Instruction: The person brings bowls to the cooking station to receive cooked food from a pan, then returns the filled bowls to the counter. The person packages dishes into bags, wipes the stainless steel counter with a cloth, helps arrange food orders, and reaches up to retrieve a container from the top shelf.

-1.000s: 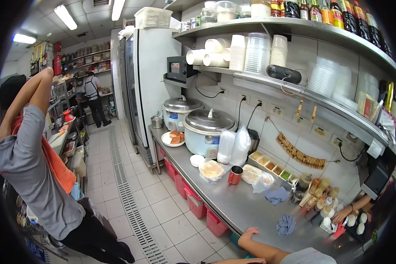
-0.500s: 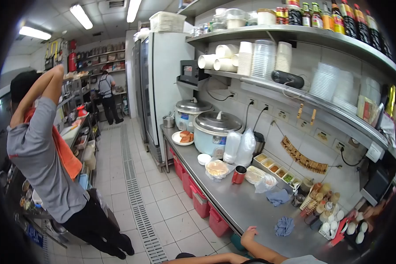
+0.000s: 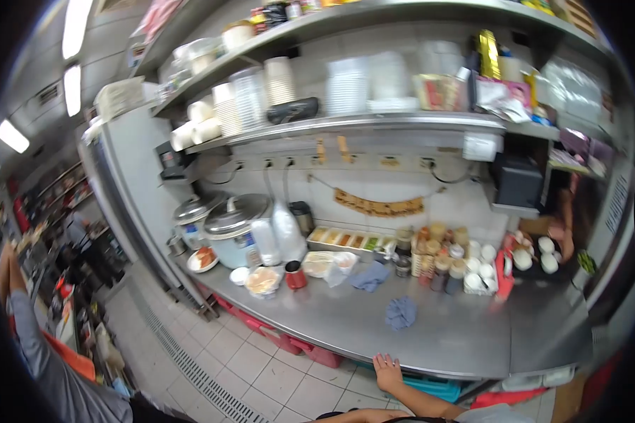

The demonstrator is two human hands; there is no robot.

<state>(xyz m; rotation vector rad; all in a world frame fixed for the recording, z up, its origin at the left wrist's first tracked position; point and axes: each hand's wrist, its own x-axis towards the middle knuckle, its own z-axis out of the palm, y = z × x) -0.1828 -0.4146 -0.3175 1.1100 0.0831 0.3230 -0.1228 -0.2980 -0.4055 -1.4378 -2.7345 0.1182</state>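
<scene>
My right hand (image 3: 387,371) rests at the front edge of the steel counter (image 3: 444,345), fingers stretched out and apart, holding nothing. My left forearm (image 3: 367,414) shows only as a strip at the bottom edge, beside my right forearm; its fingers cannot be made out. Nearest to my right hand on the countertop is a crumpled blue cloth (image 3: 401,313). A second blue cloth (image 3: 370,277) lies farther back. To the left stand a red mug (image 3: 295,276) and a plastic-wrapped bowl of food (image 3: 264,280).
Two rice cookers (image 3: 236,229) stand at the counter's left end. Sauce bottles (image 3: 441,264) and white eggs or cups (image 3: 480,268) sit at the back right. Shelves (image 3: 374,121) hold stacked containers. A person in grey (image 3: 39,359) stands at left; another person's arm (image 3: 566,211) shows far right.
My view has swung right and closer to facing the counter. The person in grey has shifted toward the left edge. My right hand stays at the counter edge, its fingers now more spread.
</scene>
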